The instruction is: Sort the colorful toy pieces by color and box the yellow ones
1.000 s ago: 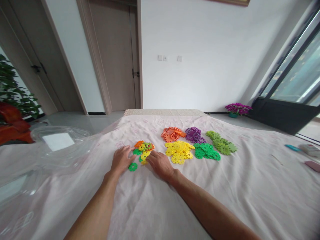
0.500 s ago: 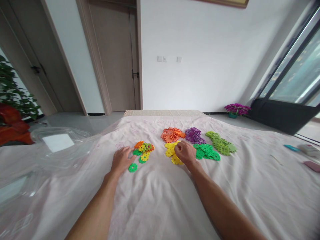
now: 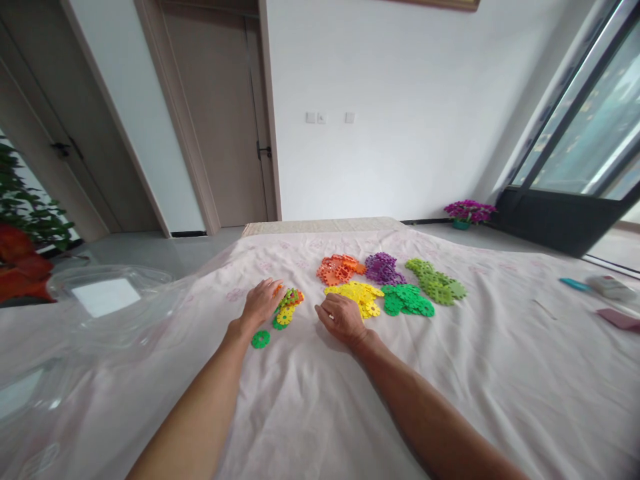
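My left hand point(image 3: 263, 303) lies over the far left side of a small mixed pile of notched plastic discs point(image 3: 285, 315) in orange, yellow and green. Its fingers are bent together onto the orange discs, and the thumb is hidden. A single green disc point(image 3: 261, 339) lies apart, near my left wrist. My right hand point(image 3: 343, 317) is closed, fingers curled, just in front of the yellow disc pile point(image 3: 363, 293); whatever it may hold is hidden. Beside the yellow pile lies a green disc pile point(image 3: 407, 300).
Behind are orange point(image 3: 340, 269) and purple point(image 3: 384, 268) disc piles, with light green discs point(image 3: 436, 283) to their right. Clear plastic containers point(image 3: 150, 277) stand at left. A blue item point(image 3: 574, 285) and a pink item point(image 3: 619, 319) lie at far right on the pale cloth point(image 3: 475, 373).
My right hand has drawn back left from the yellow pile, uncovering more of it. My left hand has shifted right and up onto the mixed pile, its fingers closing in.
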`<state>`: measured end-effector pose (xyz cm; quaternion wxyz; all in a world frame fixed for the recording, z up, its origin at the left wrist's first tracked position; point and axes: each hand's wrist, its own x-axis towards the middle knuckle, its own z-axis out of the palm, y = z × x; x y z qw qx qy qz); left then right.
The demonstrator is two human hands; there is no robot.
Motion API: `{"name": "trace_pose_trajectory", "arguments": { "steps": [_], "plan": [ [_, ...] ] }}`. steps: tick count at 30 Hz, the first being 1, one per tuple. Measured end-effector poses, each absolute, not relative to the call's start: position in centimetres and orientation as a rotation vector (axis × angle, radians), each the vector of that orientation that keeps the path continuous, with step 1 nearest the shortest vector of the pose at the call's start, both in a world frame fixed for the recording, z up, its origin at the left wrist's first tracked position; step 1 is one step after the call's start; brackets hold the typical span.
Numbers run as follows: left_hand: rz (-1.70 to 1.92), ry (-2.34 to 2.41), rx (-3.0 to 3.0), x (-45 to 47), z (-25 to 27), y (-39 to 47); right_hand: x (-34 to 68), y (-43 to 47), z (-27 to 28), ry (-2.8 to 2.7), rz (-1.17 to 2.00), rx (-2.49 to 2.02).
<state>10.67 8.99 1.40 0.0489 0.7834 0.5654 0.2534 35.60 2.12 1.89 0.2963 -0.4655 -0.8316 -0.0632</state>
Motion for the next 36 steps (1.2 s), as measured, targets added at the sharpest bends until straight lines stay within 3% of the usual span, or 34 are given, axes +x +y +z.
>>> {"name": "trace_pose_trajectory", "arguments": {
  "steps": [4,10,17,26,32,36],
  "plan": [
    [0.624,1.549,2.396,12.1,1.7,9.3,35.7,2.3,1.4,-2.218,-0.125,-1.228],
    [0.706,1.295,2.325,11.3,1.6,6.4,36.0,2.7,1.4,-2.142,-0.102,-1.273],
    [1.110,1.626,1.978,7.1,-0.5,4.6,34.0,2.0,1.6,-2.309,0.013,-1.099],
    [1.003,1.599,2.263,7.1,-1.6,5.2,31.1,2.0,1.6,-2.262,0.080,-1.217],
    [0.974,1.593,2.272,6.8,-1.8,5.4,32.1,3.2,1.2,-2.011,0.322,-1.179],
    [0.961,1.613,2.236,6.6,-2.2,5.6,35.2,5.3,2.1,-1.737,0.279,-1.211]
  ]
}}
